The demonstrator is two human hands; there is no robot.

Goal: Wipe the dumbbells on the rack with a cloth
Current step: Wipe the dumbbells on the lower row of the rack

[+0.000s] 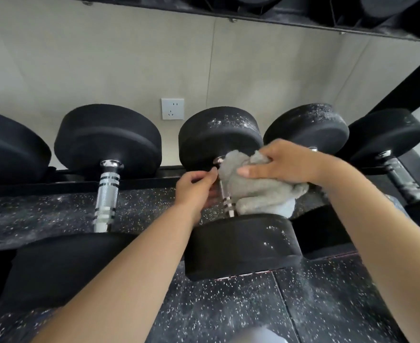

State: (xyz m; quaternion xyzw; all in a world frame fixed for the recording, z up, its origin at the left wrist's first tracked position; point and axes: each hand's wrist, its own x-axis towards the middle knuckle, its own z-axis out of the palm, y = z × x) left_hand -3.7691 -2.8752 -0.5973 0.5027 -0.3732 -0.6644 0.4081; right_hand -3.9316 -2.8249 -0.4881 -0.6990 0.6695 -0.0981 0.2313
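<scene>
A black dumbbell [219, 134] with dusty white specks lies on the lower rack rail in the middle of the head view. Its chrome handle [225, 194] runs toward me, mostly covered by a grey cloth [256, 191]. My right hand [285, 162] presses the cloth down onto the handle from above. My left hand [195, 186] pinches the cloth's edge beside the handle, close to the far weight head. The near weight head [241, 243] sits just below both hands.
More black dumbbells line the rail: one to the left [107, 139] with a bare chrome handle, two to the right [308, 125] [387, 132]. An upper shelf [278, 13] holds further weights. A wall socket [172, 108] sits behind. Speckled rubber floor [228, 305] lies below.
</scene>
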